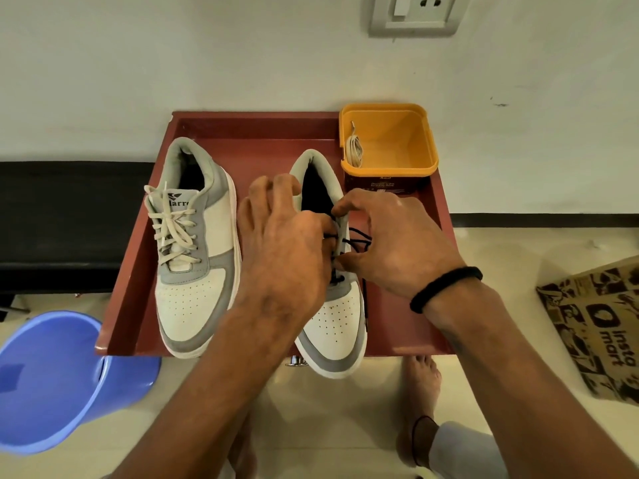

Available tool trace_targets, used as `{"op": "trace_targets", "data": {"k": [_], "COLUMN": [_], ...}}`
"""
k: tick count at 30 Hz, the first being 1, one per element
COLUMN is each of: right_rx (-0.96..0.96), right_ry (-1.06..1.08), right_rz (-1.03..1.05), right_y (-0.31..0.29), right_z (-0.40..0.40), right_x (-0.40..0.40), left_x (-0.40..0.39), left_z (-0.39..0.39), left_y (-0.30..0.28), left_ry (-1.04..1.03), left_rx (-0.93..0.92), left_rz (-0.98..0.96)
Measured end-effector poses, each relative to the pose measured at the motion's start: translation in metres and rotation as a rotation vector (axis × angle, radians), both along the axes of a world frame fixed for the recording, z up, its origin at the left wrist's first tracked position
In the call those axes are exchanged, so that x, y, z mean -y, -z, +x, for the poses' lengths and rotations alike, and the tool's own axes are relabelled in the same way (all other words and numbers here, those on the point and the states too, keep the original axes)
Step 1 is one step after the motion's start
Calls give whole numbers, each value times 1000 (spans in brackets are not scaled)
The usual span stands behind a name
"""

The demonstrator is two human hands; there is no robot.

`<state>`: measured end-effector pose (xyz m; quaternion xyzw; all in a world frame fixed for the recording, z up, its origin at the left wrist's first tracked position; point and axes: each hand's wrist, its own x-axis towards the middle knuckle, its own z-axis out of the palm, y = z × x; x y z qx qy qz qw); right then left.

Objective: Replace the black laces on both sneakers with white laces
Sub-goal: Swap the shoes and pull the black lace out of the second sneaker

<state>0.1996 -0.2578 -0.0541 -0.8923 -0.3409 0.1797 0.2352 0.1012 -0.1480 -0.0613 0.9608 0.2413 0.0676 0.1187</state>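
Observation:
Two white and grey sneakers lie on a red tray (138, 257). The left sneaker (193, 264) carries white laces (173, 229). The right sneaker (337, 326) carries a black lace (358, 242), loose at its right side. My left hand (287, 250) covers the right sneaker's lacing, its fingers curled at the black lace. My right hand (390, 243) pinches the black lace at the eyelets. A coiled white lace (354, 150) lies in a yellow tub (397, 146) at the tray's back right.
A blue plastic stool (58, 382) stands at the lower left. A printed cardboard bag (598, 326) lies on the floor at the right. My bare feet (420, 392) are below the tray's front edge. A wall with a socket plate (415, 12) is behind.

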Motion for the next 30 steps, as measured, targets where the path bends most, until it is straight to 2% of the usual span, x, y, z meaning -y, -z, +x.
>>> {"op": "trace_targets", "data": {"k": [4,8,10,13,15,20,24,30], "right_rx": [4,1,0,13,23,14,1,-5], "right_ry": [16,21,27,17,11,19,31,30], "right_rz": [10,15,19,22,19,30,33,30], "right_y": [2,3,3,5,5,6,6,4], "right_z": [0,1,1,1,1,1,3,0], "right_x": [0,0,0,0,-1,-1,1,1], "left_x": [-13,-24,-21,-9,-4,-9,-14,-38], "left_z": [-8,-7,-6,-5,-3,-2,-2,-14], "left_y": [-6,-12,-13,-3,3,11,6,-6], "left_ry": [-150,-325,-242,-32,-7,0,-45,-307], "left_rx": [163,334,315,148,76,30,113,372], "left_rz": [-46,-231,-189,-49,-46,-5,-17,-96]}}
